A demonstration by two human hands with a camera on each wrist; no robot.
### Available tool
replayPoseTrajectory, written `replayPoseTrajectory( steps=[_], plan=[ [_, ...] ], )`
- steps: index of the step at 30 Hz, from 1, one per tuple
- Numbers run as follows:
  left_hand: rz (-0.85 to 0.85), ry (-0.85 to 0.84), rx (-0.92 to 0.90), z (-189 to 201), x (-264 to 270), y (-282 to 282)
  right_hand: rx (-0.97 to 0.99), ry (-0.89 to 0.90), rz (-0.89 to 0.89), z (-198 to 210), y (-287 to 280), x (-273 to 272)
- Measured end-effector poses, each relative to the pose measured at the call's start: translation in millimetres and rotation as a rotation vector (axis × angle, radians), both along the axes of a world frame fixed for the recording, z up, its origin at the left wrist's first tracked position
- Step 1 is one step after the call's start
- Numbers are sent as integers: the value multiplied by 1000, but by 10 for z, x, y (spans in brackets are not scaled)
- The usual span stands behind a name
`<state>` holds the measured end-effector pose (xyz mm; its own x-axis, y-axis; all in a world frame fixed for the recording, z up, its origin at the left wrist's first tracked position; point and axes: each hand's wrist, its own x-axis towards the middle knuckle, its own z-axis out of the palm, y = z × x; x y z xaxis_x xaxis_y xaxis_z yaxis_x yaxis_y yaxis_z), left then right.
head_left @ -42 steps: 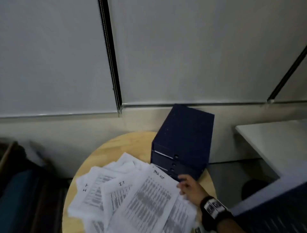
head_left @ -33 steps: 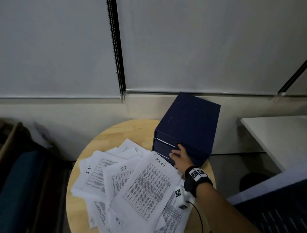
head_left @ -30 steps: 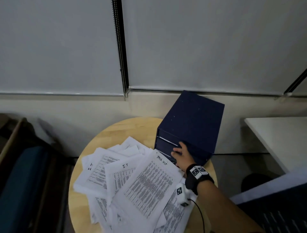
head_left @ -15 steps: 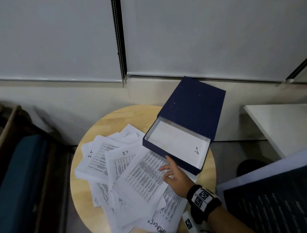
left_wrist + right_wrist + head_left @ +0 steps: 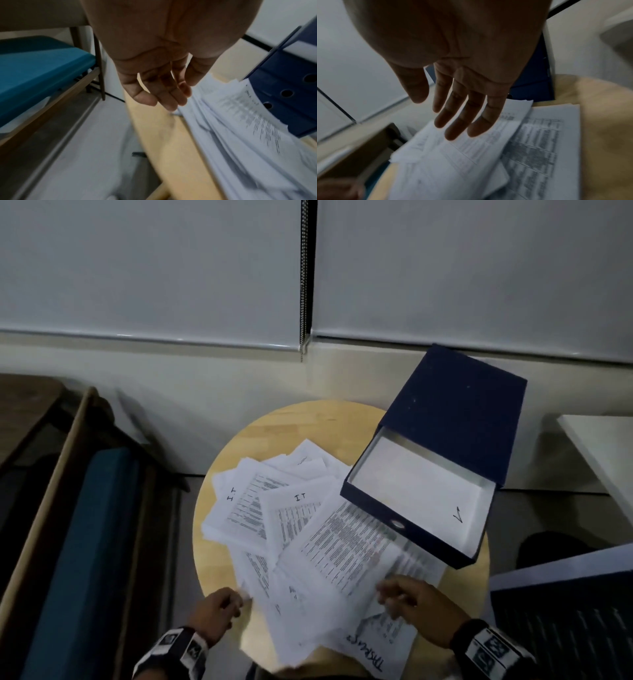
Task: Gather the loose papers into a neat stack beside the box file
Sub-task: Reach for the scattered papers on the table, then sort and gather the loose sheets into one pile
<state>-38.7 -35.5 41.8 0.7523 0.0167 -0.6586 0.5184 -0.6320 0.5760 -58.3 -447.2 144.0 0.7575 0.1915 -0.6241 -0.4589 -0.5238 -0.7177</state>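
Observation:
Loose printed papers (image 5: 308, 529) lie fanned in a messy pile across the round wooden table (image 5: 301, 422). The navy box file (image 5: 459, 419) stands at the table's far right; its top drawer (image 5: 421, 484) is pulled out over the pile, with a white sheet inside. My left hand (image 5: 236, 602) is at the pile's near left edge, fingers relaxed, their tips by the paper edge (image 5: 188, 112). My right hand (image 5: 387, 597) is over the near right sheets (image 5: 471, 162), fingers straight and spread, holding nothing. The wrist views are blurred.
A bench with a teal cushion (image 5: 85, 542) stands close on the left. A white desk (image 5: 606, 446) and a dark blue surface (image 5: 565, 621) are on the right. A wall with roller blinds (image 5: 154, 268) runs behind the table.
The right hand pulled the box file's top drawer out, then drew back to the near right of the pile. The left hand has come into view at the pile's near left edge.

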Motion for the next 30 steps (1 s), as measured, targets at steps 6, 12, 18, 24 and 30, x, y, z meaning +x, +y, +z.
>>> replayPoseTrajectory(
  steps=[6, 12, 18, 24, 30],
  plan=[
    [-101, -38, 34, 4, 746, -112, -275, 159, -35, -540, 108, 198],
    [-113, 27, 107, 92, 1042, -581, -374, 183, -296, -966, 220, 482],
    [7, 131, 155, -27, 1095, -795, -252, 194, -497, -1446, 153, 593],
    [25, 161, 205, -72, 1065, -967, -188, 184, -675, -1313, 250, 668],
    [133, 128, 207, -169, 1055, -919, -335, 208, -593, -1316, 217, 725]
  ],
)
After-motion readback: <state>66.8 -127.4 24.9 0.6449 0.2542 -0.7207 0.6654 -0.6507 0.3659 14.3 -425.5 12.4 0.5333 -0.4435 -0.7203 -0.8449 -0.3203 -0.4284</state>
